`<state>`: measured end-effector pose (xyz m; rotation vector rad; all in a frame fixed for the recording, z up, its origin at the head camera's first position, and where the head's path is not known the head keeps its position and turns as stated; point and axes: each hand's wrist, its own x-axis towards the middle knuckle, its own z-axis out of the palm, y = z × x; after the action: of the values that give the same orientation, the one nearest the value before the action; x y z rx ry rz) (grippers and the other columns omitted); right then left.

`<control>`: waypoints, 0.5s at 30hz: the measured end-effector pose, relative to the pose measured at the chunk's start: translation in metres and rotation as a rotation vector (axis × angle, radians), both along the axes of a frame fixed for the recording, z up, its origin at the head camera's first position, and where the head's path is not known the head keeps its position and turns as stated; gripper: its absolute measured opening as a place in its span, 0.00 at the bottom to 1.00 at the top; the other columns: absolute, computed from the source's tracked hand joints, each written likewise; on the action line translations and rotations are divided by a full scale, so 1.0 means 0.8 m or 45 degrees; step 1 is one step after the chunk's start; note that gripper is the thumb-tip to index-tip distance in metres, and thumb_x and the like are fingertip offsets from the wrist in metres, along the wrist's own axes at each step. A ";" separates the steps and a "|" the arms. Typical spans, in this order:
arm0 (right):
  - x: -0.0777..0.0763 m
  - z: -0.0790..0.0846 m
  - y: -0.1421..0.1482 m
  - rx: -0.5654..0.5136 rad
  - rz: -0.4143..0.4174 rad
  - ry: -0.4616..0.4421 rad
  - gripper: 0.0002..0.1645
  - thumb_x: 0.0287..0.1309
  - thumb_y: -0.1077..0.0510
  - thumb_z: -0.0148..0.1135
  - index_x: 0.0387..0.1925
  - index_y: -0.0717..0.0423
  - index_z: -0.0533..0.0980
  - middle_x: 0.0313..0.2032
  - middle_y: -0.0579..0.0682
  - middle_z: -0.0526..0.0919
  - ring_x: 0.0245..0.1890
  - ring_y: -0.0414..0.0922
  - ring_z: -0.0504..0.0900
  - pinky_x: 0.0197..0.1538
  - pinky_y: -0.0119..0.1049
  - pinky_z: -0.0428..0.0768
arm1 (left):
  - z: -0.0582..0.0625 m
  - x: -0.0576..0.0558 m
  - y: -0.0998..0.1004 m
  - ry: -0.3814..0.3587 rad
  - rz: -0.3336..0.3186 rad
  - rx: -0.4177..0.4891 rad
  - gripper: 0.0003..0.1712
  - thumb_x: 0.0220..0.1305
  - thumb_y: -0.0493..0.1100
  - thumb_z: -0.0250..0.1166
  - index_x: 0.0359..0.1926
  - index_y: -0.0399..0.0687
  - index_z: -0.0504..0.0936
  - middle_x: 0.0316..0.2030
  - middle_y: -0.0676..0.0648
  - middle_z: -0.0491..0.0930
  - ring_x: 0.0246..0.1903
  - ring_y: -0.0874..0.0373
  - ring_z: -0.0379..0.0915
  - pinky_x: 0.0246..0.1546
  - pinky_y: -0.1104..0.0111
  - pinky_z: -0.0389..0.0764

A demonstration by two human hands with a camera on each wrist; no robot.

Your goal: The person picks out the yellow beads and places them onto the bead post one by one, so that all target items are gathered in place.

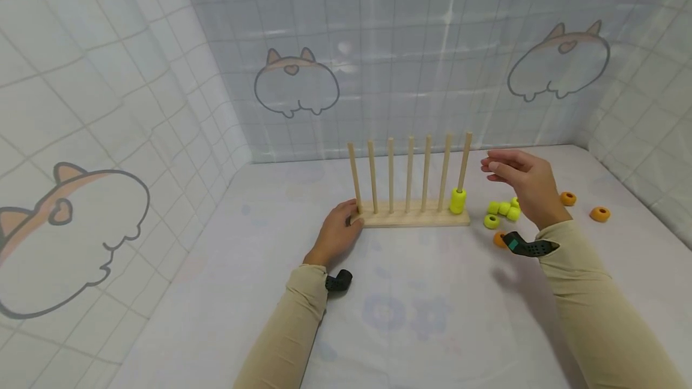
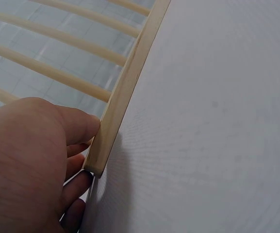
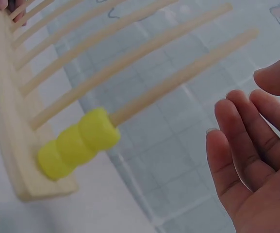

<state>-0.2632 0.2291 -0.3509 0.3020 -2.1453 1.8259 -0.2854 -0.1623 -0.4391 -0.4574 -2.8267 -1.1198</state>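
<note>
Booth-like enclosure, kind of building beyond staying hidden. Grid-patterned sheeting is hanging across top of head view and is closing in left and right sides, creases and glossy streaks giving it away as flexible covering. Cartoon animal drawings are decorating it at far left, upper centre-left and upper right. Pale, faintly printed tabletop is meeting it mid-frame.

There is room to pass over the surface at lower centre of the frame, between left sleeve and right sleeve. Seven pegs bar the centre; loose yellow beads and the right hand crowd centre right.
</note>
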 end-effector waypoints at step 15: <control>0.013 -0.038 0.028 0.108 -0.095 -0.135 0.25 0.71 0.51 0.60 0.60 0.64 0.74 0.47 0.44 0.84 0.46 0.37 0.84 0.48 0.26 0.82 | -0.001 -0.002 0.000 0.016 -0.016 0.004 0.25 0.71 0.44 0.61 0.65 0.35 0.76 0.70 0.45 0.67 0.71 0.48 0.58 0.72 0.57 0.58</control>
<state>-0.2532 0.2513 -0.3817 0.1449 -2.2772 1.7498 -0.2869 -0.1622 -0.4396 -0.4809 -2.8148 -1.1195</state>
